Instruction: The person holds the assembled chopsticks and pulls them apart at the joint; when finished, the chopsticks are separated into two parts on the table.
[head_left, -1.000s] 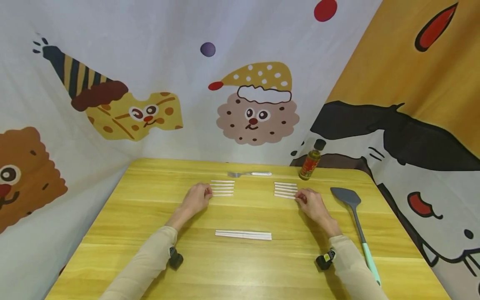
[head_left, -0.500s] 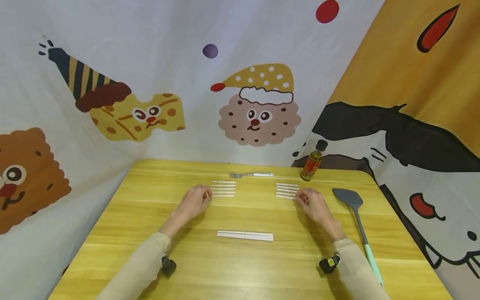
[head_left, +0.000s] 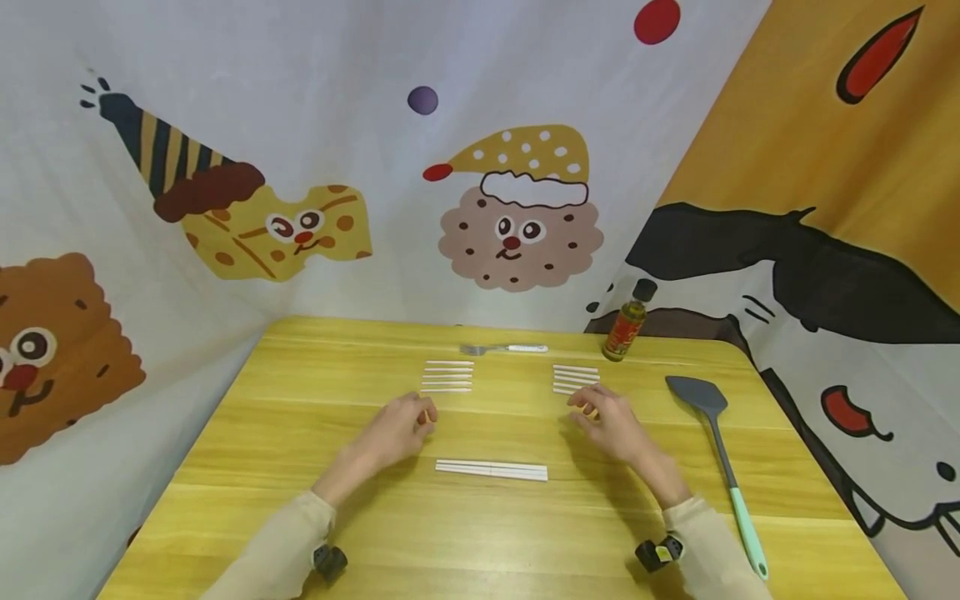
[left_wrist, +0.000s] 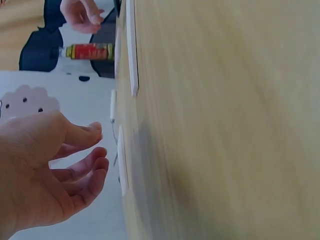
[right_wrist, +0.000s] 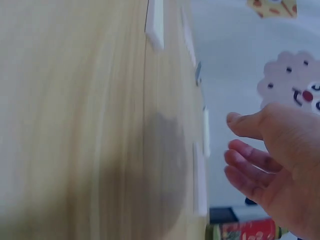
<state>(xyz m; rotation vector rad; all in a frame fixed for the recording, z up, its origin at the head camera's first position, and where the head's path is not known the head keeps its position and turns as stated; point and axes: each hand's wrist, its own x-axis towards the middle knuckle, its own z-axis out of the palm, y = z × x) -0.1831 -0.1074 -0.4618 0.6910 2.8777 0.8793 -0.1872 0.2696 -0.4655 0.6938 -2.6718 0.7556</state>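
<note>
while the bottle (head_left: 626,326) stands, the spatula (head_left: 723,450) lies

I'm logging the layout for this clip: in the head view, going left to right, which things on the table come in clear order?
Left row of short white sticks, right row of short white sticks, red-labelled bottle, gray spatula with a turquoise handle.

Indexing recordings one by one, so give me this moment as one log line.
left hand: empty, near left white sticks | right hand: empty, near right white sticks | front white sticks: flat on table
</note>
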